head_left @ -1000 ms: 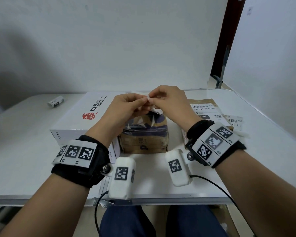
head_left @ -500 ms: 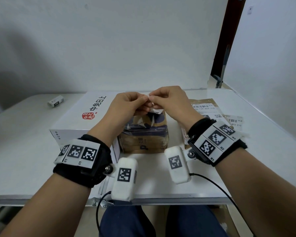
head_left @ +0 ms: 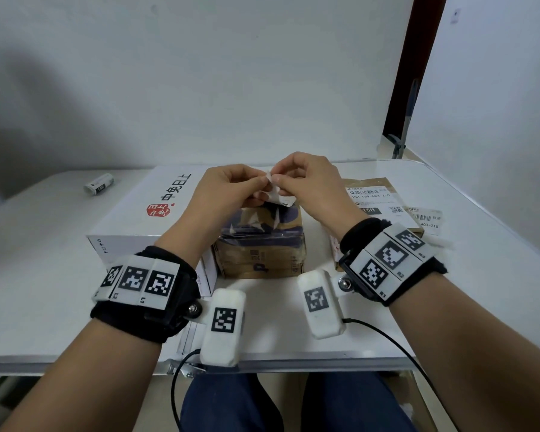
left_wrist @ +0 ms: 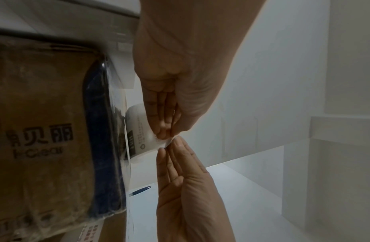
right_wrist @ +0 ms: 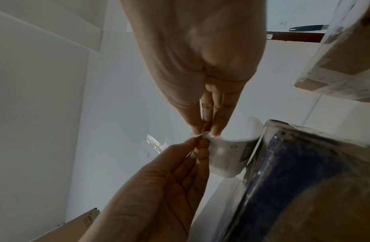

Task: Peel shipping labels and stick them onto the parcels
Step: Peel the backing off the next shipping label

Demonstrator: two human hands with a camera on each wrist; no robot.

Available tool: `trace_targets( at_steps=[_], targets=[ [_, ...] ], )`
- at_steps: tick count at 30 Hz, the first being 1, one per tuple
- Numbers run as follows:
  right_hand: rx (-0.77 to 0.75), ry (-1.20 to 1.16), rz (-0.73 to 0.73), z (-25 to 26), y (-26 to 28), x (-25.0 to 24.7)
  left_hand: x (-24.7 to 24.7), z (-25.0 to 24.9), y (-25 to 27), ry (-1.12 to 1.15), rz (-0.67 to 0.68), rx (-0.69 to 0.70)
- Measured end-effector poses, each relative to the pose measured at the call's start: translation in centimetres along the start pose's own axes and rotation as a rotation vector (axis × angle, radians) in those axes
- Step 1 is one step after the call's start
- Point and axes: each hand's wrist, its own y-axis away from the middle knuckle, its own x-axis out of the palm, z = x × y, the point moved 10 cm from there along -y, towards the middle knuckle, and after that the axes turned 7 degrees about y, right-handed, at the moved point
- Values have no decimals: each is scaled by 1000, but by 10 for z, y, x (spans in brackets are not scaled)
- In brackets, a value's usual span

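Note:
Both hands meet above the brown parcel (head_left: 261, 244), which is wrapped in blue tape and clear film. My left hand (head_left: 259, 183) and right hand (head_left: 279, 182) each pinch the same corner of a white shipping label (head_left: 275, 196), which curls down toward the parcel top. The left wrist view has the left hand (left_wrist: 165, 134) at the top, the right hand (left_wrist: 175, 144) below, and the label (left_wrist: 140, 135) printed side out. From the right wrist, the right hand (right_wrist: 204, 131) and left hand (right_wrist: 197, 144) pinch the label (right_wrist: 227, 153) beside the parcel (right_wrist: 304, 180).
A large white box (head_left: 156, 213) with red and black print lies left of the parcel. To the right a brown parcel (head_left: 374, 198) carries a label, with a loose label (head_left: 426, 218) beside it. A small white roll (head_left: 99, 183) lies far left on the white table (head_left: 44, 260).
Both hands have stayed almost in place above the parcel. Only the fingertips have shifted slightly on the label's corner.

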Motion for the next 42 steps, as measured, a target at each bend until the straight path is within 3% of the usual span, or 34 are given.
trace_targets(
  at_steps=[11, 23, 34, 42],
  targets=[
    [-30, 44, 35, 3, 1, 4, -1, -1, 0, -42, 31, 26],
    [34, -17, 37, -4, 1, 3, 3, 2, -2, -87, 41, 20],
    [-35, 26, -12, 3, 1, -4, 0, 5, 0, 40, 44, -39],
    [-97, 109, 14, 11, 2, -2, 0, 3, 1, -16, 14, -19]
  ],
)
